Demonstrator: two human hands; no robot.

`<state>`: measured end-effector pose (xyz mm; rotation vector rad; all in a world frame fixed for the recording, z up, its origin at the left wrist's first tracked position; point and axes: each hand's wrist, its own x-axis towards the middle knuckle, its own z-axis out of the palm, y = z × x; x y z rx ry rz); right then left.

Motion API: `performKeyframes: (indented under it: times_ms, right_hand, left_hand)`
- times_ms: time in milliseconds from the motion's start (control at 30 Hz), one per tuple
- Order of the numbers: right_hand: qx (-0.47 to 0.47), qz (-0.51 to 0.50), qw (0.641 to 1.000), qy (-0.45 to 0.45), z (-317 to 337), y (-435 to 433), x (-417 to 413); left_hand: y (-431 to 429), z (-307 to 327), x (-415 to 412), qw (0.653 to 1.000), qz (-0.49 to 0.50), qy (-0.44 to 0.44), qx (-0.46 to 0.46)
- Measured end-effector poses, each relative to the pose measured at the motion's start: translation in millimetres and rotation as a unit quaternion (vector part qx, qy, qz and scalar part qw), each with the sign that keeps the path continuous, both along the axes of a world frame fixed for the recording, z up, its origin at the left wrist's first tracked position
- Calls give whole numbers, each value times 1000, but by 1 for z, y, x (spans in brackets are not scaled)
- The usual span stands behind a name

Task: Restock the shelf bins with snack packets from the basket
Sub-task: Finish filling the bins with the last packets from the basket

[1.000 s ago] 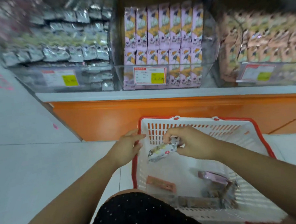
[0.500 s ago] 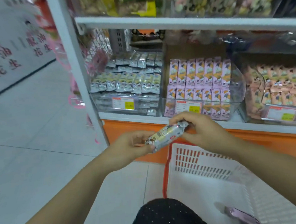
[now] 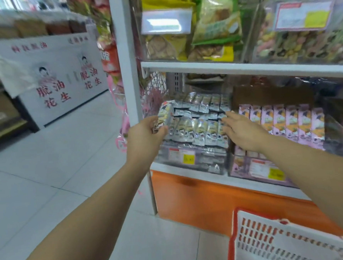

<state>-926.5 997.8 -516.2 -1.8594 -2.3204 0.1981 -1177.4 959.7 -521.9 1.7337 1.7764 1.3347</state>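
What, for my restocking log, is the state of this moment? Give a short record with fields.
left hand: holds a snack packet at the bin left end
right hand: open, by the silver packets right end
bin: clear, stocked with silver packets
neighbour: pink packets
basket: lower right, contents unseen

Brightness: bright, even, cool white shop light; the floor tiles [image 3: 49,177] look pale and washed.
Source: overhead, out of sight.
Glare: a white glint across the upper price label [image 3: 166,22].
Shadows: faint; the recess behind the silver packets [image 3: 198,126] goes dark, and the far right is murky.
Blur: soft all over; the snack packet [image 3: 165,114] in the left hand [image 3: 145,139] is smeared, the right hand [image 3: 239,129] hazy at the fingertips.
Distortion: wide-angle bend; the white upright [image 3: 127,72] leans, and straight lines bow toward the corners.
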Motion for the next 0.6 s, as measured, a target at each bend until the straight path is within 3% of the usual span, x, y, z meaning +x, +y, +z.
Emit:
performKeyframes:
  times_ms: [200,300,367,467,600]
  right_hand:
    - [16,28,999,-28,-12,20,4]
    - [16,27,999,-22,-15,23,5]
    - [18,24,1000,-9,-16,25,5]
    - [16,22,1000,8,-19,26,7]
    - [15,22,999,37,-20,25,7]
  left_hand:
    - [76,11,6,987,51,149,13]
    - [111,20,15,952,68,299,14]
    - [130,26,20,934,77,350,7]
    - [150,22,23,915,85,393,-15]
    - [170,13,21,930,91,352,-54]
